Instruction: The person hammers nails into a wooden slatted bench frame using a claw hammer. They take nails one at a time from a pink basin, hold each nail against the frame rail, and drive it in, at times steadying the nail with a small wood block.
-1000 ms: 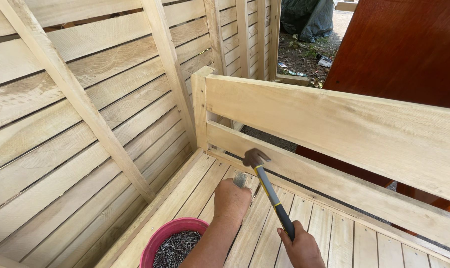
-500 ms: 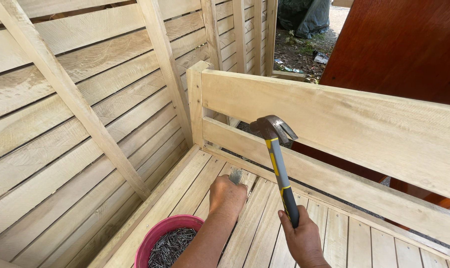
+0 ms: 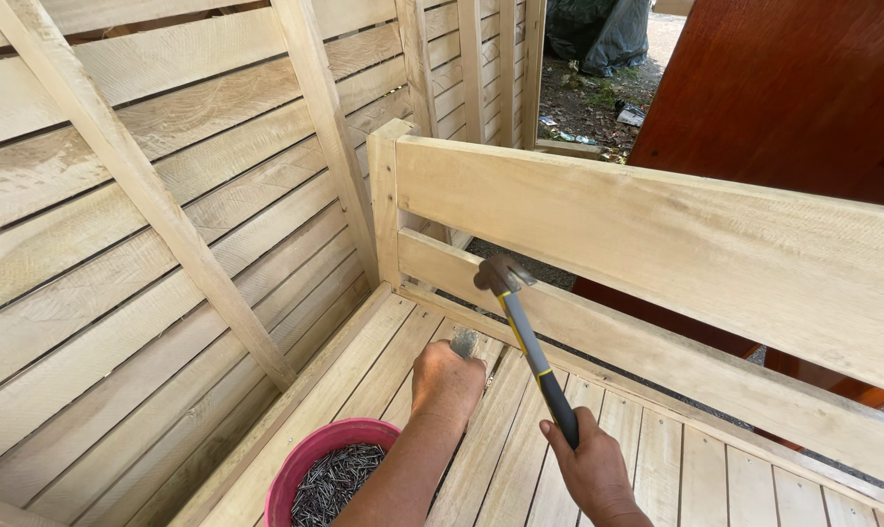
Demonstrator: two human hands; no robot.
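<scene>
While the right hand is gripping a hammer raised over the slats, the left hand's fingers are pinching a nail upright; near left, a pink bowl is holding nails.

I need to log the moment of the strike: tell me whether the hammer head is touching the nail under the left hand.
Apart. The head view shows the hammer head raised above the left hand, with bare rail between them.
</scene>
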